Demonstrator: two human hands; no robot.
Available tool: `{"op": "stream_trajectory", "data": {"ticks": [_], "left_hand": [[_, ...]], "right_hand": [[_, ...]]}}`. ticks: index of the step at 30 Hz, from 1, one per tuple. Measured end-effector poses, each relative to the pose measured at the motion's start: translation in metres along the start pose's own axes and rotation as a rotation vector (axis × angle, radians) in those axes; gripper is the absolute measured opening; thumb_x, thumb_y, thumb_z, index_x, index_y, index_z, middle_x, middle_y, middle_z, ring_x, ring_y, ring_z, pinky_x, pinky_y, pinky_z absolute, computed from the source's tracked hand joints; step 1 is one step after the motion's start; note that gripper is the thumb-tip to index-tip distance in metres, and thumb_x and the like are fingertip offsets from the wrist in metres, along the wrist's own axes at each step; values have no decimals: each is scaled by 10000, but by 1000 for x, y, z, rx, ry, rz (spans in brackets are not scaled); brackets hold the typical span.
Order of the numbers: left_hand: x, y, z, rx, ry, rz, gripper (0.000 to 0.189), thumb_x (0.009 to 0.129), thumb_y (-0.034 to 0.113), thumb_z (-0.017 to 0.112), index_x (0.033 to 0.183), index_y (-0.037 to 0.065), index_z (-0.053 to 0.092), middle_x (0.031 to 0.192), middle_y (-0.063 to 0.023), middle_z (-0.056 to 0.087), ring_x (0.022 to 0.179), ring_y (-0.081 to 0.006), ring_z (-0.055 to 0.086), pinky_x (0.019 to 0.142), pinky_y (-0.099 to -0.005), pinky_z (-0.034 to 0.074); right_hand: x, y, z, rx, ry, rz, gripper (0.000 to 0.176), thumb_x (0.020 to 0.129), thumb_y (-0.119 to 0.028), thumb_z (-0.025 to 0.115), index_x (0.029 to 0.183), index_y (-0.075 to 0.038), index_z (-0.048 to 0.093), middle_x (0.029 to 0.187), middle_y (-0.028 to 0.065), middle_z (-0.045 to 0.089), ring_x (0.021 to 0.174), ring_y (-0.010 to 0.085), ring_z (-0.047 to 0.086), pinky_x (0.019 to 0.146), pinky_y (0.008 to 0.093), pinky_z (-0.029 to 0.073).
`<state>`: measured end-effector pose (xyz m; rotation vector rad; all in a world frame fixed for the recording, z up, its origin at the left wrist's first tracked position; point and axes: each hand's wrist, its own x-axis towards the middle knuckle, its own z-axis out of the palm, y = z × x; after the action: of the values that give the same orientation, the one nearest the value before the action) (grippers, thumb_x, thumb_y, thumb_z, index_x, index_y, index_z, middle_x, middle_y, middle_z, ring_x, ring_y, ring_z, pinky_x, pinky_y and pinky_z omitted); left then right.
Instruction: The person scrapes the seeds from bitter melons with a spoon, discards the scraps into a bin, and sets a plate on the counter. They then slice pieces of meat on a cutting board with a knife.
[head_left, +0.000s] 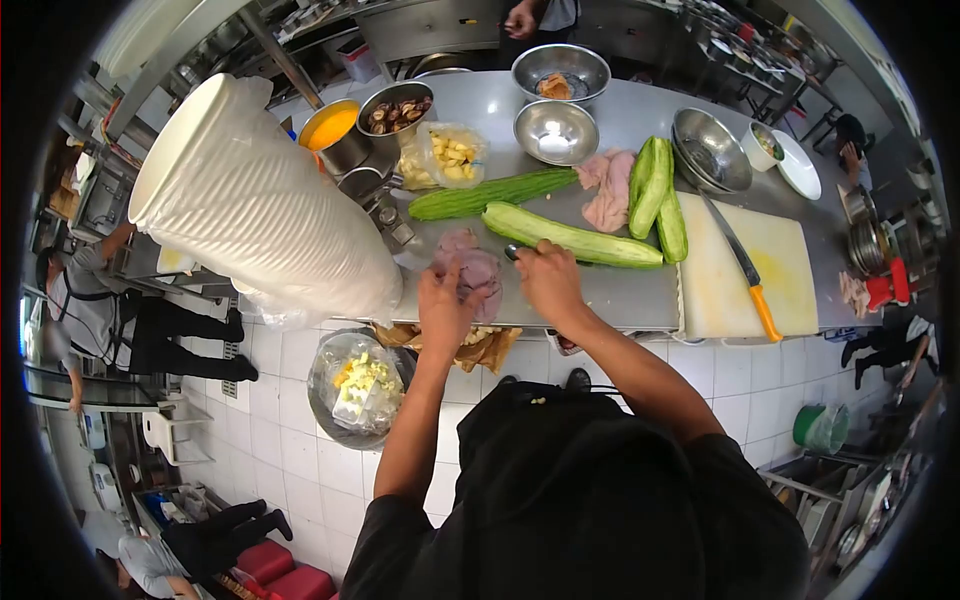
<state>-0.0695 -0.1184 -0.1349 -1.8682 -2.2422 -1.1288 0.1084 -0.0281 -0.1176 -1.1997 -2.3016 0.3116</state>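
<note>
My left hand (446, 305) rests with fingers apart on a pale pink, crumpled, soft-looking piece (470, 265) near the table's front edge. My right hand (551, 280) is closed on a metal spoon (512, 252), whose rounded end points left toward the pink piece. Just beyond my right hand lies a long, pale green peeled gourd (570, 234). Behind it is a darker green ridged gourd (490, 194). Two cut gourd pieces (650, 188) stand to the right, beside more pale pink pieces (606, 190).
A tall stack of white containers (260, 200) leans at left. Metal bowls (557, 132) stand at the back. A yellow-handled knife (742, 262) lies on the cutting board (710, 300). A bin (322, 400) with scraps sits below. Other people (165, 320) stand around.
</note>
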Motion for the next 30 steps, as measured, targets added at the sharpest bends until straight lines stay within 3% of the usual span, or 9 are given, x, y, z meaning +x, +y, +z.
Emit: {"op": "stream_trajectory", "data": {"ticks": [7, 9, 11, 14, 17, 23, 26, 29, 30], "left_hand": [[-7, -35, 26, -15, -33, 65, 308, 773, 78, 720, 1067, -4, 679, 1038, -188, 606, 951, -374, 573, 854, -443, 483], [-3, -40, 22, -75, -74, 26, 227, 789, 62, 705, 1001, -11, 673, 1019, -192, 617, 916, -383, 579, 828, -437, 486], [0, -38, 18, -169, -53, -34, 156, 808, 59, 697, 940, -18, 664, 985, -190, 624, 881, -386, 587, 801, -434, 487], [-2, -41, 13, -377, 8, -237, 146, 825, 82, 712, 905, -21, 648, 961, -178, 627, 869, -372, 597, 779, -425, 483], [4, -51, 20, -483, -50, -381, 265, 804, 126, 760, 992, -12, 635, 1039, -174, 613, 934, -348, 592, 804, -418, 472], [0, -35, 21, 73, -111, 158, 543, 722, 178, 831, 1167, -8, 580, 1130, -199, 575, 1000, -376, 562, 897, -455, 459], [4, -62, 26, -59, -208, 22, 423, 804, 149, 780, 1151, 4, 586, 1123, -157, 602, 1012, -298, 593, 888, -406, 481], [2, -38, 1, -881, -238, -569, 306, 901, 106, 691, 1174, 36, 570, 1113, -89, 613, 1042, -189, 596, 866, -344, 492], [5, -13, -13, -1071, -242, -577, 287, 919, 95, 669, 1177, 40, 555, 1110, -72, 608, 1033, -161, 590, 849, -320, 493]], "right_hand": [[-2, 71, -48, -73, 179, 330, 140, 869, -142, 633, 932, -29, 687, 891, 229, 669, 856, 417, 640, 775, 505, 506], [-23, 147, -81, -246, 257, 383, 100, 770, -102, 647, 760, -2, 645, 777, 232, 653, 765, 411, 650, 713, 487, 529], [-65, 228, -118, -417, 430, 456, 127, 736, -67, 610, 815, 26, 643, 787, 247, 651, 750, 414, 648, 698, 504, 532], [-130, 292, -179, -743, 51, 812, 211, 781, -159, 599, 897, 2, 674, 983, 212, 694, 897, 376, 690, 748, 488, 562], [-174, 324, -188, -616, -36, 1030, 279, 817, -207, 585, 977, 7, 663, 990, 251, 689, 934, 404, 673, 806, 481, 544], [-179, 276, -198, -450, 48, 1036, 336, 799, -246, 594, 983, 18, 690, 989, 259, 689, 942, 371, 689, 799, 481, 541], [-209, 270, -190, -466, 96, 898, 304, 812, -199, 584, 997, 31, 658, 857, 205, 717, 756, 336, 693, 680, 445, 541], [-208, 207, -173, 105, 414, 880, 275, 771, -140, 611, 934, 80, 632, 774, 209, 671, 636, 291, 648, 632, 390, 508], [-190, 168, -174, 267, 422, 857, 256, 772, -104, 596, 952, 76, 620, 755, 196, 656, 620, 261, 619, 609, 367, 487]]}}
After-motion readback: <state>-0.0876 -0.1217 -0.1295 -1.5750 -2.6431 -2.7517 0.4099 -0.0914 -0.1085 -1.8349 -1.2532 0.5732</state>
